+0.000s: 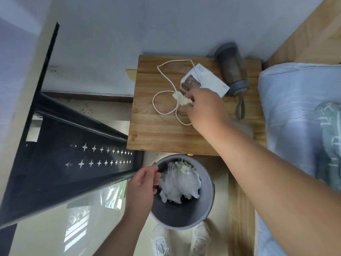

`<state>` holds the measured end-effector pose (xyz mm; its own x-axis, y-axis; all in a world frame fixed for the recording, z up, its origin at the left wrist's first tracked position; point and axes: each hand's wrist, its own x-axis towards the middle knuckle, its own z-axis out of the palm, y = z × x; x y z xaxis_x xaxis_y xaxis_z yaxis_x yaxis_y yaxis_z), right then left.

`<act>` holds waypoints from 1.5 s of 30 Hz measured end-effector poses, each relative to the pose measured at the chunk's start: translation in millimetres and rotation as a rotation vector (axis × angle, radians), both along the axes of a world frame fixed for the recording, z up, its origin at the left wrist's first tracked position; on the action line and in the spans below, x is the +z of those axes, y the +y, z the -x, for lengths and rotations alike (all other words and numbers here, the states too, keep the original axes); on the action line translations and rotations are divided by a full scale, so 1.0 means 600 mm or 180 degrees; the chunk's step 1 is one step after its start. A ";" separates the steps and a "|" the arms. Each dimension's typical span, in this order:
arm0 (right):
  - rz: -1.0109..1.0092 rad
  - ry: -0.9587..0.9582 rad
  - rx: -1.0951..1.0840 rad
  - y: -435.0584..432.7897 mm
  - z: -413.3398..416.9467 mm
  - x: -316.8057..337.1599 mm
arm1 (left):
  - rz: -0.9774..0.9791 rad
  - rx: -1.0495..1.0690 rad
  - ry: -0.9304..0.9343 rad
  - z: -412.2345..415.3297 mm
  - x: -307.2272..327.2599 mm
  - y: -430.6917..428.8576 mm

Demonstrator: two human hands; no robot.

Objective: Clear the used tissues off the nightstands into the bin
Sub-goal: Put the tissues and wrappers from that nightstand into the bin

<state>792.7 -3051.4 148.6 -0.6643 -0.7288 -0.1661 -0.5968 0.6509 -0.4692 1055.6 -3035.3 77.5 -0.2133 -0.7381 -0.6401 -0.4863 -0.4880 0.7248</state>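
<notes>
From the head camera, the right hand (204, 108) reaches over the wooden counter (166, 137), its grip pinched shut on a crumpled tissue (181, 99) lying across a looped white cord (166, 100). Just beyond that grip sits a tissue packet (204, 78), with a bottle (232, 69) behind. The left hand (142, 189) grips the grey bin (206, 200) rim, beside the tissues inside it.
</notes>
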 end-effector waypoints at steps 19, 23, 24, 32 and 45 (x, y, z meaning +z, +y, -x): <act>-0.0393 -0.1514 -0.0777 0.291 -0.204 -0.194 | -0.0038 -0.0146 -0.0051 -0.048 -0.082 0.033; -0.0336 -0.1741 -0.0819 0.302 -0.212 -0.268 | -0.0098 -0.0332 -0.0132 -0.059 -0.135 0.026; -0.0386 -0.1815 -0.0792 0.304 -0.211 -0.284 | -0.0114 -0.0390 -0.0159 -0.062 -0.148 0.025; -0.0512 -0.1868 -0.0794 0.316 -0.191 -0.347 | -0.0033 -0.0719 -0.0486 -0.077 -0.204 0.025; -0.0734 -0.2045 -0.1946 0.389 -0.210 -0.375 | 0.0164 -0.1154 -0.1319 -0.116 -0.207 0.035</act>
<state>918.5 -2818.3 -76.2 -0.6530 -0.1837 -0.7347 0.2133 0.8863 -0.4111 1125.1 -3014.3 -46.5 -0.1975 -0.6970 -0.6894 -0.8662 -0.2052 0.4557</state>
